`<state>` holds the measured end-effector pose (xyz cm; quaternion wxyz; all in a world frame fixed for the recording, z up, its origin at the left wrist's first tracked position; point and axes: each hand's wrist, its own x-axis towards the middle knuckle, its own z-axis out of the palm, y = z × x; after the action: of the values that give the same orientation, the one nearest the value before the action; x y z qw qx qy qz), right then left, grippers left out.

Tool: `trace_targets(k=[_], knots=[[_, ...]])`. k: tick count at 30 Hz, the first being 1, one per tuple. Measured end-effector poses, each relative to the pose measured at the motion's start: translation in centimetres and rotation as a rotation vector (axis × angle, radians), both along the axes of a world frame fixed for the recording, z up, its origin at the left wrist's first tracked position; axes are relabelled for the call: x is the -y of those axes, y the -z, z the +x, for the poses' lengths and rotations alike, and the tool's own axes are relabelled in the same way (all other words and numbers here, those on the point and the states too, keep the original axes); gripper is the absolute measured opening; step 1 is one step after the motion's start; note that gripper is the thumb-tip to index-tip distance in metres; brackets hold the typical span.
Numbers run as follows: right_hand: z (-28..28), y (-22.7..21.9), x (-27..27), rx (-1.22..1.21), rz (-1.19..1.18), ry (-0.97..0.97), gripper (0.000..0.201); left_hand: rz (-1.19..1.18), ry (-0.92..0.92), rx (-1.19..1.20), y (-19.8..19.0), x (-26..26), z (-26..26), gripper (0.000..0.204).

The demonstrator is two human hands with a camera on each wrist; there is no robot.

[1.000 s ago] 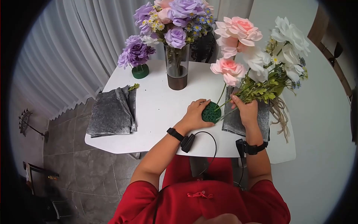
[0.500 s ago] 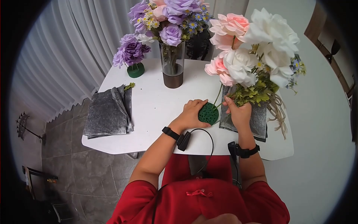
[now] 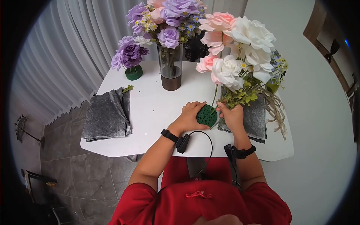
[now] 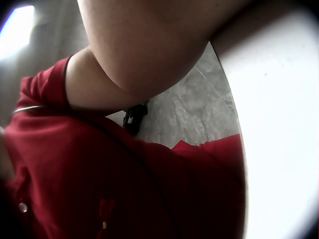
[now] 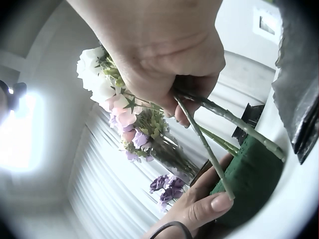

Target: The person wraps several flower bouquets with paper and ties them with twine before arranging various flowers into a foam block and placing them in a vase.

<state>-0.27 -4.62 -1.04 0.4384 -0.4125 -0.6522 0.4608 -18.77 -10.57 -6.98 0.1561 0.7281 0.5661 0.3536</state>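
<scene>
A round green floral foam block [image 3: 206, 115] stands on the table, its top pitted with holes. My left hand [image 3: 187, 118] grips it from the left, fingers behind and thumb in front. Pink roses [image 3: 217, 22] rise above the foam on green stems. My right hand [image 3: 234, 117], just right of the block, pinches a bunch of white artificial flowers [image 3: 255, 34] with green leaves and small daisies. In the right wrist view, two cut stems [image 5: 212, 144] stick out below my right hand, their ends beside the foam's side [image 5: 256, 172]. The left wrist view shows neither hand's fingers.
A glass vase [image 3: 171, 67] of lilac and pink flowers stands at the back. Left of it are purple flowers [image 3: 129, 52] in another green foam block [image 3: 134, 73]. Folded grey cloths [image 3: 103, 116] lie at left, another grey cloth [image 3: 255, 120] and raffia strands [image 3: 276, 116] at right.
My right hand has moved left toward the foam with the white flowers, which now stand closer to the pink roses. My left hand keeps its grip on the foam.
</scene>
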Motion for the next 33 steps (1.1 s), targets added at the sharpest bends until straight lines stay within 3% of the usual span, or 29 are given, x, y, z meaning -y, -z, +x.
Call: trace_targets(k=[12,14,15,16,18,20,23,26,28,29,30,31,33], knots=[[-0.2,1.3,0.1,-0.021,-0.090,-0.027,0.016,-0.011,-0.002,0.002,0.3,-0.2,-0.1,0.101],[0.6,1.9,0.0,-0.156,-0.056,0.011,0.021,-0.011,0.002,0.002,0.2,-0.2,0.0,0.101],[1.1,2.3,-0.4,-0.143,-0.008,0.151,0.026,-0.014,0.005,0.010,0.1,-0.2,0.0,0.101],[2.3,0.5,-0.1,-0.388,-0.055,0.266,0.020,-0.021,0.009,0.018,0.2,-0.2,-0.1,0.101],[4.0,-1.1,0.9,-0.415,0.003,0.227,0.018,-0.014,0.005,0.014,0.4,-0.2,-0.1,0.101],[5.1,-2.5,2.4,-0.773,0.213,0.163,0.022,-0.005,0.005,0.012,0.4,-0.2,0.0,0.101],[6.3,-3.3,4.1,-0.954,0.328,0.112,0.023,-0.051,0.013,-0.005,0.0,0.0,-0.1,0.103],[6.9,-3.1,4.8,-0.907,0.381,0.088,0.022,0.135,-0.041,0.089,-0.6,0.4,-0.2,0.087],[5.8,-2.3,6.9,-0.932,0.301,0.153,0.024,0.428,-0.106,0.201,-1.4,0.6,-1.1,0.057],[5.3,-2.4,7.7,-0.810,0.341,0.061,0.023,0.661,-0.120,0.241,-1.9,1.0,-1.2,0.035],[4.8,-2.6,8.2,-0.685,0.380,-0.029,0.023,0.793,-0.117,0.209,-2.4,1.7,-1.3,0.034],[3.9,-2.8,8.3,-0.688,0.388,-0.027,0.023,0.823,-0.067,0.227,-2.0,1.8,-1.2,0.035],[2.0,-3.4,8.1,-0.696,0.294,-0.223,0.019,0.860,-0.011,0.246,-1.8,2.0,-0.8,0.036]])
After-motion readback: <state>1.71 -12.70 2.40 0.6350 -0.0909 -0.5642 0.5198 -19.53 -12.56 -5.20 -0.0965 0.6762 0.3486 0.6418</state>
